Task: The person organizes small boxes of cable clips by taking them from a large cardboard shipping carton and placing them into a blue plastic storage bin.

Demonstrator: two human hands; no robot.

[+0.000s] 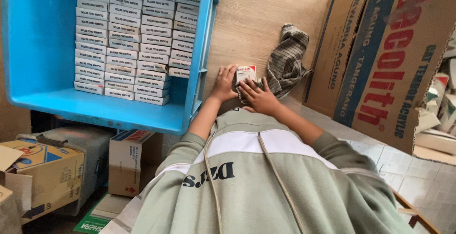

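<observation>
A small white and red box [246, 72] lies on the wooden surface [251, 20], just right of the blue crate. My right hand [259, 97] has its fingers on the lower edge of the box and holds it. My left hand [223, 83] rests flat with fingers spread against the box's left side. A checked grey cloth [287, 58] lies crumpled just right of the box and partly under my right hand. My sleeves and light green sweater [256, 186] fill the bottom of the view.
The blue plastic crate [38, 48] on the left holds several rows of small white boxes [137, 34]. A large printed cardboard carton [384, 53] leans at the right on a tiled floor [418, 177]. Smaller cardboard boxes [126, 160] stand at bottom left.
</observation>
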